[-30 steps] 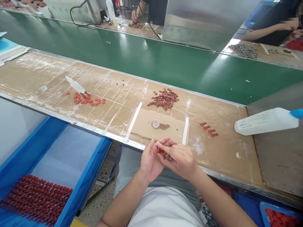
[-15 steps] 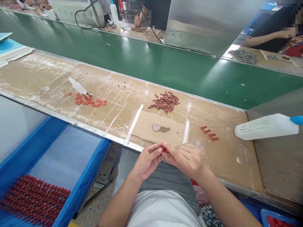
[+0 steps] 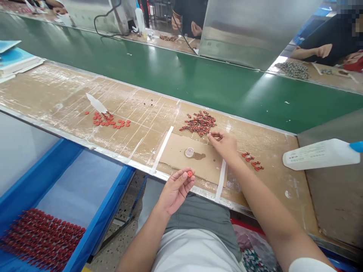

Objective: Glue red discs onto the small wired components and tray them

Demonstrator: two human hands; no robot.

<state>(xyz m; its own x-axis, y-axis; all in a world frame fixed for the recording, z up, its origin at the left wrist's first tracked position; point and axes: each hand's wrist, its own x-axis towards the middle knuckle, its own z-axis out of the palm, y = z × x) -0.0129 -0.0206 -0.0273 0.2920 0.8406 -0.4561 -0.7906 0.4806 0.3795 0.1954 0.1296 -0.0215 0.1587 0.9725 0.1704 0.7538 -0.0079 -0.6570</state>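
My left hand (image 3: 177, 189) pinches a small red disc (image 3: 190, 174) at the table's front edge. My right hand (image 3: 224, 143) is beside the pile of small red and black pieces (image 3: 200, 123), thumb and fingertips together; whatever may be between them is too small to name. In front of the pile lies a cardboard sheet (image 3: 176, 153) with a small clear cup (image 3: 189, 152) and a brown stain on it. Several red discs (image 3: 113, 124) lie to the left near a white pointed strip (image 3: 96, 102). A short row of red pieces (image 3: 252, 161) lies at the right.
A white bottle with a blue cap (image 3: 320, 154) lies at the right by a metal panel. A blue bin (image 3: 113, 189) at lower left holds rows of red pieces. A green belt (image 3: 170, 71) runs behind the table, with co-workers' hands beyond. Blue and white packs (image 3: 17, 62) lie far left.
My right hand has left the red disc and moved up and forward to the pile. My left hand still holds the disc, now in plain view.
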